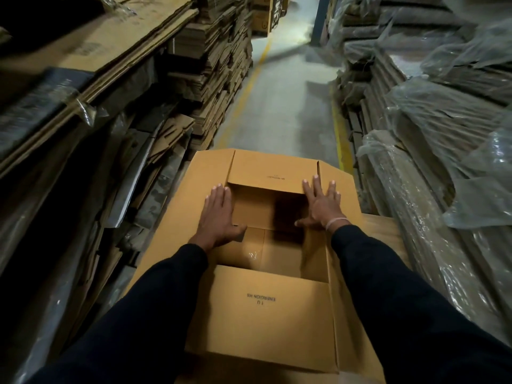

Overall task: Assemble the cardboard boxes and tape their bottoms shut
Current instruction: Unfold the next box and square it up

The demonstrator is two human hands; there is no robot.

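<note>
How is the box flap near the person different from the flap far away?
The near flap looks bigger and has bold printed letters; the far flap looks smaller with only a faint line of print. Neither hand rests on the near flap, while the right hand has fingertips reaching the far flap. Both are plain brown cardboard on the same open box.

Both arms reach forward, left hand (pixel 217 214) and right hand (pixel 321 206) flat, fingers straight.

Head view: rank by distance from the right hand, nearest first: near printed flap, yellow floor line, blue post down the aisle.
From the right hand:
1. Near printed flap, toward the person, below the hand.
2. Yellow floor line, ahead, slightly right.
3. Blue post, far end of the aisle.
</note>
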